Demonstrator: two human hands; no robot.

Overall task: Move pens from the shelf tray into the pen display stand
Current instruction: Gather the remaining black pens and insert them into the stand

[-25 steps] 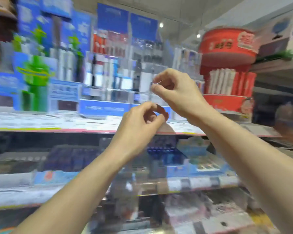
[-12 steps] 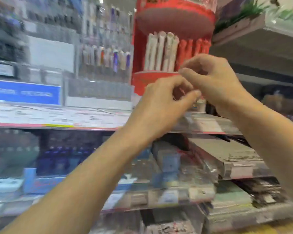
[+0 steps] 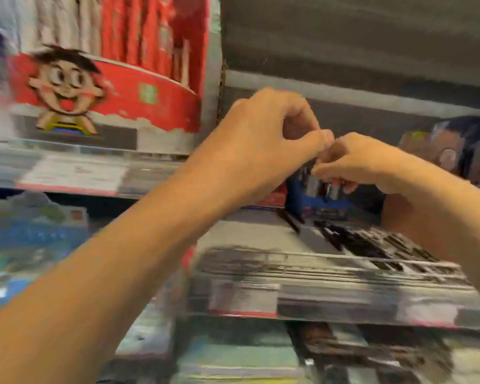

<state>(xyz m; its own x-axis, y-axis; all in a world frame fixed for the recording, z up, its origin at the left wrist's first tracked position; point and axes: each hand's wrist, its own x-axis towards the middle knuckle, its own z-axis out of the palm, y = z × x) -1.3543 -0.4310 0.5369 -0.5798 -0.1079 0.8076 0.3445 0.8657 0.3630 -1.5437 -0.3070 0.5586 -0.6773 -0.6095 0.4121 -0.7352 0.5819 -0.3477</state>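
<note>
The view is heavily blurred. My left hand [image 3: 261,139] is raised at the centre with its fingers curled and its thumb and forefinger tips pressed together; nothing shows between them. Just to its right, my right hand [image 3: 363,162] curls its fingers over the tops of dark pens [image 3: 320,187] standing in a blue box [image 3: 311,202]. Below both hands, the shelf tray [image 3: 261,234] holds several dark pens [image 3: 372,245] lying flat. A red pen display stand [image 3: 139,92] with a cartoon child on it holds red and white pens at the upper left.
A grey shelf upright [image 3: 214,79] separates the red stand from the bay my hands are in. Clear price-strip rails [image 3: 316,275] edge the shelves. Blurred packaged goods [image 3: 25,236] fill the lower left shelves, and dark items [image 3: 441,151] sit at the far right.
The view has swung right and down, from the blue displays to the bay beside the red stand. Both hands moved right together, and the right hand dropped to the blue box.
</note>
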